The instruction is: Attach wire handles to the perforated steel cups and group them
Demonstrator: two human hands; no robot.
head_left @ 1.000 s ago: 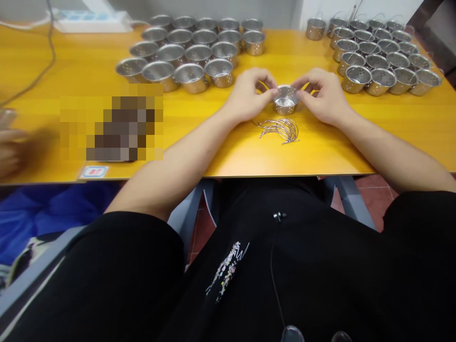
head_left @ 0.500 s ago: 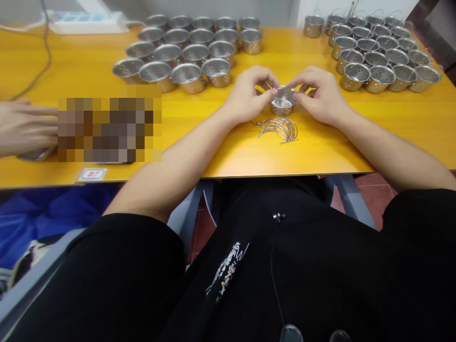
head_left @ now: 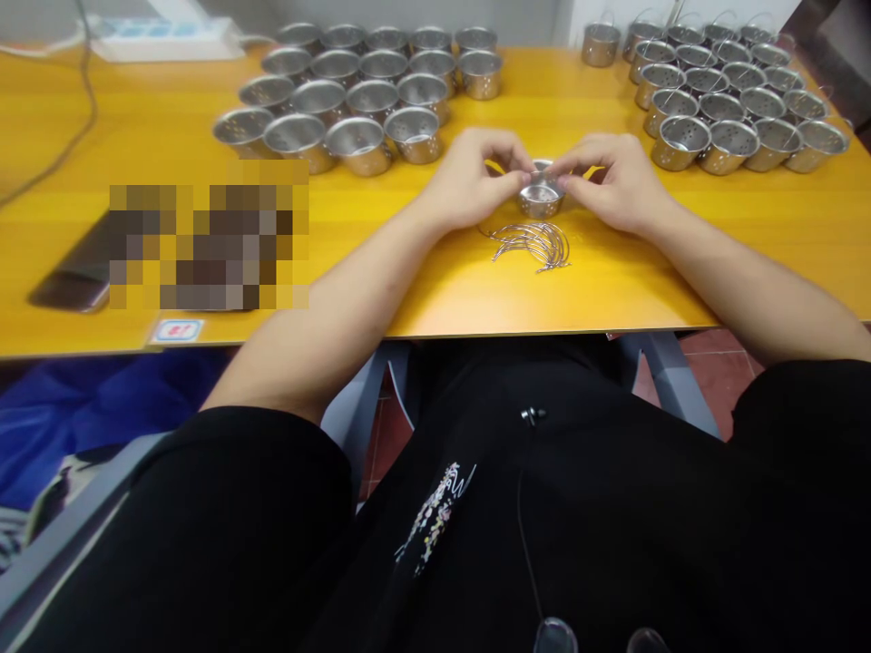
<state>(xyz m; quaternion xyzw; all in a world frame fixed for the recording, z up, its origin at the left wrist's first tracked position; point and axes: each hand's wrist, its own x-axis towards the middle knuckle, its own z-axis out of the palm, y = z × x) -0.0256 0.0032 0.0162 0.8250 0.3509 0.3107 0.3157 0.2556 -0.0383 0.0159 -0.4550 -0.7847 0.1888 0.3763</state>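
A small perforated metal basket (head_left: 542,196) stands on the table in front of me, with my two hands at its rim. My left hand (head_left: 482,178) has thumb and fingers pinched at the left of the rim. Across from it, my right hand (head_left: 604,181) is closed in the same way on the right side. The fingertips hide what is between them at the rim, so I cannot make out a wire there. Just nearer to me lies a loose pile of curved thin metal wire handles (head_left: 534,245).
Rows of similar baskets without visible handles (head_left: 357,145) stand back left. Baskets with thin wire handles (head_left: 731,145) fill the right rear. A dark phone (head_left: 72,281), a blurred-out area, a label card (head_left: 178,330) and a power strip (head_left: 170,41) are on the left.
Another person's hand at the far left has gone from view, uncovering the dark phone. My hands stay at the basket's rim with only a slight shift of the fingers.
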